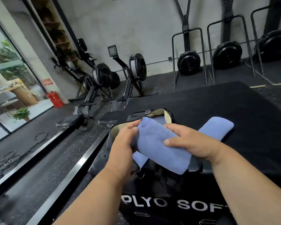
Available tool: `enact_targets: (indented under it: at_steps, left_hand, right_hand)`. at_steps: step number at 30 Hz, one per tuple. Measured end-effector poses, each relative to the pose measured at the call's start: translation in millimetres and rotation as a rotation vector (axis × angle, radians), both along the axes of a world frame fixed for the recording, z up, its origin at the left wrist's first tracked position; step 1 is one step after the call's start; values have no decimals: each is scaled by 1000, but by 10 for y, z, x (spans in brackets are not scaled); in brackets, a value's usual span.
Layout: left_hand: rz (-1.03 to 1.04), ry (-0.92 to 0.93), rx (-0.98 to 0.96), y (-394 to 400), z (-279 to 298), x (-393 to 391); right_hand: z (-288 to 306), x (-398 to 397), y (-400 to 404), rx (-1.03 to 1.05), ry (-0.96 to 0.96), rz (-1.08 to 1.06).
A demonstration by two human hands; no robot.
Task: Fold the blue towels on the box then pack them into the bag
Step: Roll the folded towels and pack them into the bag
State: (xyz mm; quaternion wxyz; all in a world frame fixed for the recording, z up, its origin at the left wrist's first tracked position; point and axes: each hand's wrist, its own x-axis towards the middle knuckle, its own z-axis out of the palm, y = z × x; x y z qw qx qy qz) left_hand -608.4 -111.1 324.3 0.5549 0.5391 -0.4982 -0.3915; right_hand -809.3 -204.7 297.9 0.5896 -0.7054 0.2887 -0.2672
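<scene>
Both hands [154, 143] grip a folded blue towel [159, 148] over the bag [166, 118].

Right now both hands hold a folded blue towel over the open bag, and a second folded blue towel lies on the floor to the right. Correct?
Not quite. The second folded blue towel lies on the black box, not the floor, as the head view shows. The rest holds.

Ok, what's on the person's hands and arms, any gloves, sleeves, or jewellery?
Nothing worn that shows: the left hand and right hand are bare, no gloves, rings or watch visible. Both forearms are bare too, with no sleeve in view down to the picture's lower edge.
</scene>
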Motion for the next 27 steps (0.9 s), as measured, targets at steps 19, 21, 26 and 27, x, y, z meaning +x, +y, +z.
enact_targets:
  at_steps: [19, 21, 26, 27]
  left_hand:
    - [171, -1190, -5, 175, -506, 1099]
    - [143, -1120, -66, 222, -481, 1129]
    - [113, -1045, -114, 318, -420, 1170]
    - [115, -1040, -111, 328, -415, 1173]
  right_hand:
    - [-17, 1202, 116, -18, 318, -286]
    - [-66, 1336, 143, -33, 327, -273]
    - [-174, 1542, 199, -126, 471, -209]
    - [-179, 1549, 221, -141, 514, -184]
